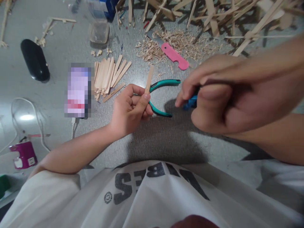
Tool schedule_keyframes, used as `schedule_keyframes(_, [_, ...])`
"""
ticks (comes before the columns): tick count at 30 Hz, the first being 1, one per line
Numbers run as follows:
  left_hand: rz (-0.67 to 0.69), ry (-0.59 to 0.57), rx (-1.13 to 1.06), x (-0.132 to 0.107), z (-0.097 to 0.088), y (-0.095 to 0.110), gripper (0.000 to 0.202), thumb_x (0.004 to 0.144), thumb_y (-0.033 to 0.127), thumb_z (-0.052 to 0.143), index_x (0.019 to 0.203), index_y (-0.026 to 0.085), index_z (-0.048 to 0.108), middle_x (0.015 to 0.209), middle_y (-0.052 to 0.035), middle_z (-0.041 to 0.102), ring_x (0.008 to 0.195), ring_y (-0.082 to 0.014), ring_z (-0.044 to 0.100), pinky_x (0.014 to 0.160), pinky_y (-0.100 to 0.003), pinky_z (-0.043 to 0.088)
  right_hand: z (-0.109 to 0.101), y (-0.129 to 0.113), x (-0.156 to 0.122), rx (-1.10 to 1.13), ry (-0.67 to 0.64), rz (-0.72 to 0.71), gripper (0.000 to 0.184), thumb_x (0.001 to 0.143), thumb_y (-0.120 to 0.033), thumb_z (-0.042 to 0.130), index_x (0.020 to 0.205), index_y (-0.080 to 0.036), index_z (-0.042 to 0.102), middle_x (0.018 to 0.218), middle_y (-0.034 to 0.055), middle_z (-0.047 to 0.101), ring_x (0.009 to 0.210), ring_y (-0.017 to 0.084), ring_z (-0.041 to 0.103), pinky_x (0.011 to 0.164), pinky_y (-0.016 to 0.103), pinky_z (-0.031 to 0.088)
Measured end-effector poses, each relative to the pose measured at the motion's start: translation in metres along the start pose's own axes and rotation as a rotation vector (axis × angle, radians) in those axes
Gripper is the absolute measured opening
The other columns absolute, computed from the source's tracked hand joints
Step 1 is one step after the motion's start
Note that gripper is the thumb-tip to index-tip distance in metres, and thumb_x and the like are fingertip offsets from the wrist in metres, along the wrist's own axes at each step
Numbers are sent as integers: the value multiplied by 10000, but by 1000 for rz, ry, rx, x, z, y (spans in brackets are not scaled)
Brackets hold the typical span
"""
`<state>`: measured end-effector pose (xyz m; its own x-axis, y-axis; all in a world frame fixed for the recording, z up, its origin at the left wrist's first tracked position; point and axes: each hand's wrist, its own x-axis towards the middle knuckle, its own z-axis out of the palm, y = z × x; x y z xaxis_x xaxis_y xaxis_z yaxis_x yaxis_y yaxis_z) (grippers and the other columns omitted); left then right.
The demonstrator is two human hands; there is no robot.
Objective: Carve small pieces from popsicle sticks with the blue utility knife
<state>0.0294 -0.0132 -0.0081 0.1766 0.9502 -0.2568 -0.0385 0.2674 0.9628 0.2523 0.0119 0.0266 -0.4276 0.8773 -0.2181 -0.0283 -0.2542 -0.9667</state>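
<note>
My left hand [134, 107] pinches a flat wooden craft stick [149, 77] between thumb and fingers, its far end pointing up and away. Behind and under this hand are pliers with teal and black handles [165, 83]; the handles spread to the right and the jaws are hidden. My right hand [213, 91] is large, close to the camera and slightly blurred. Its fingers are curled, and a blue object [190, 103] shows partly at them; the rest is covered. Left of the pliers lies a fanned pile of craft sticks [104, 74], with a notched stick [113, 92] beside it.
A pink-handled folding knife or saw [175, 56] lies by wood shavings [152, 49]. Glued stick structures [213, 19] fill the back right. On the left are a phone [78, 90] with a white cable [32, 107], a black case [35, 60] and a purple device [25, 155].
</note>
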Motion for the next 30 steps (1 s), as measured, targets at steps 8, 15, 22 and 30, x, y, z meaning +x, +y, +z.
schedule_keyframes(8, [32,-2,2,1,0,-2,631,879,798,864,935,259,541,608,56,719,416,-102,606,418,-222,518,8,12,13,-678,214,-305,363,959,-468,888,839,-252,622,792,15,666,686,165,529,597,335,319])
schedule_keyframes(15, [52,64,42,-1,1,-5,616,894,791,854,937,250,563,638,42,750,440,-108,640,435,-222,531,1,15,15,-422,7,-68,401,1027,-460,878,762,-223,694,622,-6,652,544,128,508,496,348,290])
schedule_keyframes(22, [79,74,98,-4,0,-4,585,918,781,836,906,240,617,636,25,744,445,-117,633,423,-239,507,4,16,16,-418,-93,28,396,1132,-325,684,753,-209,678,636,3,662,561,135,565,553,344,375])
schedule_keyframes(30, [365,113,221,-11,-5,-14,408,1115,621,674,962,242,665,654,36,685,491,-101,569,488,-255,450,24,-18,11,-938,-124,186,270,912,-280,829,821,-229,580,777,1,681,726,195,613,721,342,383])
